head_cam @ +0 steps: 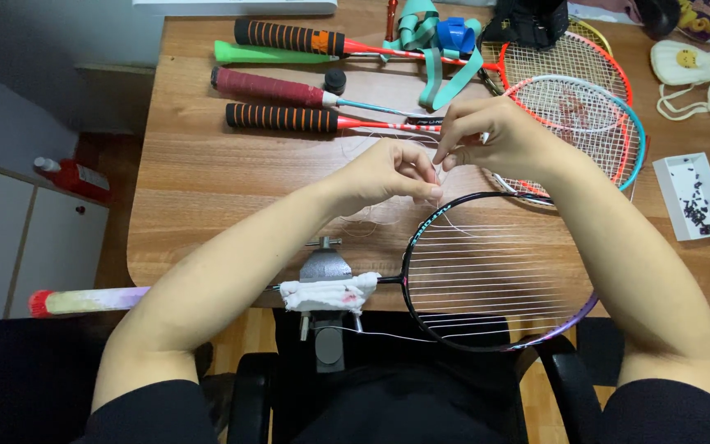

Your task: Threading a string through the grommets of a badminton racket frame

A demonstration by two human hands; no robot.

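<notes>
Two bare hands, mine, meet above the far rim of a dark badminton racket [495, 271] that lies flat in front of me. My left hand [388, 177] has its fingers curled together, thumb and forefinger pinching a thin pale string [454, 224] just above the frame. My right hand [495, 136] hovers just beside it, a little farther from me, its fingertips also pressed together on the same fine string, though the exact grip is too small to make out. The racket head is partly strung with straight parallel strands and shades to purple at its right edge. Its shaft is wrapped in a white cloth [328, 293] and clamped in a small grey vise [325, 267] at the near edge of the wooden table [207, 181]; the pale handle with a red end [84, 301] sticks out to my left.

Farther back on the table lie three more rackets, two with orange-and-black striped grips [289, 37] and one with a dark red grip [269, 87], their heads [577, 99] overlapping under my right hand. A loose teal ribbon [429, 49] lies across them. At the far right sits a small white tray [692, 197] of tiny dark pieces, and beyond it a white drawstring pouch [684, 64].
</notes>
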